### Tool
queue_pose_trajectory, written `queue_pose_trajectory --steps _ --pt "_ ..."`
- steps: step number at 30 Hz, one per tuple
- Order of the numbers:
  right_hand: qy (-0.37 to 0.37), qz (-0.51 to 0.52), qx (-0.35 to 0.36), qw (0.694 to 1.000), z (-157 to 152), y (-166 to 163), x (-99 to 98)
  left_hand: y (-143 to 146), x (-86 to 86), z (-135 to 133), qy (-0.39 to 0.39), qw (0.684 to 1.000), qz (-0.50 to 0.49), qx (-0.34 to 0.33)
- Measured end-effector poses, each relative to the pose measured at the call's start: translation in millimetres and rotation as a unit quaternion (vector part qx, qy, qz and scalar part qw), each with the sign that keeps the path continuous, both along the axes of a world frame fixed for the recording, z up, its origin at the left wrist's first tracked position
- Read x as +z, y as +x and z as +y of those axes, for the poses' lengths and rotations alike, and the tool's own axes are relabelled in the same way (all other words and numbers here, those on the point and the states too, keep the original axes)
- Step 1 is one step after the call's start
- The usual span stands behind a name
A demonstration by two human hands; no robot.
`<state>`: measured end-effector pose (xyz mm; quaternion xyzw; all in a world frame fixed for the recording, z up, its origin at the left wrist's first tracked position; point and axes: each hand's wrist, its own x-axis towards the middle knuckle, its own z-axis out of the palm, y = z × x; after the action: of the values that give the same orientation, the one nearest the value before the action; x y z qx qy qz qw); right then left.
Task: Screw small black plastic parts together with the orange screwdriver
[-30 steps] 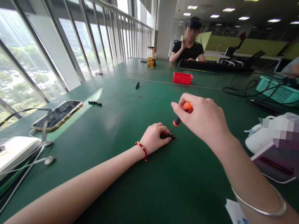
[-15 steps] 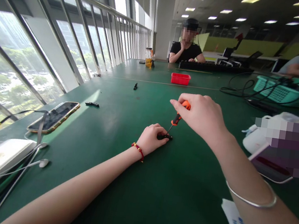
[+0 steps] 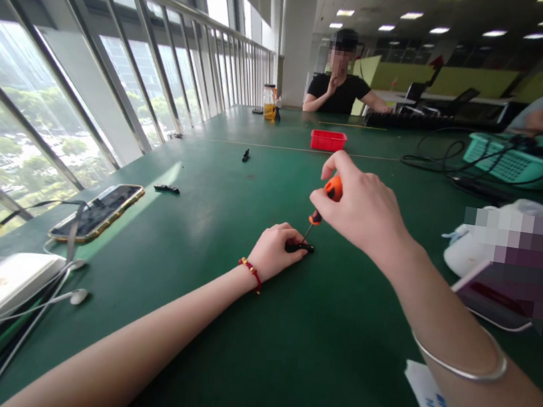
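Observation:
On the green table [image 3: 213, 330], my left hand [image 3: 277, 253] pinches a small black part [image 3: 306, 248] and holds it against the surface. What kind of part it is, I cannot make out. My right hand [image 3: 364, 206] is closed on an orange and black screwdriver [image 3: 334, 189], its index finger raised and bent above the handle. The screwdriver slants, with its thin shaft running down to the black part beside my left fingertips. The exact contact of the tip is too small to tell.
Two more small black pieces [image 3: 167, 189] [image 3: 246, 155] lie farther off. A phone [image 3: 97, 211] and earphones [image 3: 79, 297] are at the left, a red box [image 3: 328, 141] ahead. A teal basket [image 3: 500, 158] with cables stands at the right. A person [image 3: 338, 91] sits across the table.
My right index finger has lifted off the screwdriver handle, and the handle has shifted slightly left. My left hand stays in place. The person opposite has moved an arm out toward the keyboard.

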<state>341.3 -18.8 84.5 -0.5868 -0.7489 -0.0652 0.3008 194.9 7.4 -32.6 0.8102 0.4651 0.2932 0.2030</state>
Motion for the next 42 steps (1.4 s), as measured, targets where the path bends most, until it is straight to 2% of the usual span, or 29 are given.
queue_pose_trajectory --steps 3,8,25,42 --pt "0.0 0.001 0.015 1.0 0.8 -1.4 -1.6 0.0 0.1 -0.6 -0.002 1.0 -0.001 -0.001" --pt "0.019 -0.014 -0.011 1.0 0.6 -2.2 -2.9 0.3 0.6 -0.9 0.002 1.0 0.0 -0.002" --pt "-0.007 0.005 0.01 1.0 -0.8 -0.1 -0.1 0.6 2.1 -1.4 -0.003 1.0 -0.003 0.0" --pt "-0.001 -0.046 -0.006 0.999 -3.5 -0.1 1.6 0.4 -0.2 -1.2 0.0 1.0 -0.004 -0.004"
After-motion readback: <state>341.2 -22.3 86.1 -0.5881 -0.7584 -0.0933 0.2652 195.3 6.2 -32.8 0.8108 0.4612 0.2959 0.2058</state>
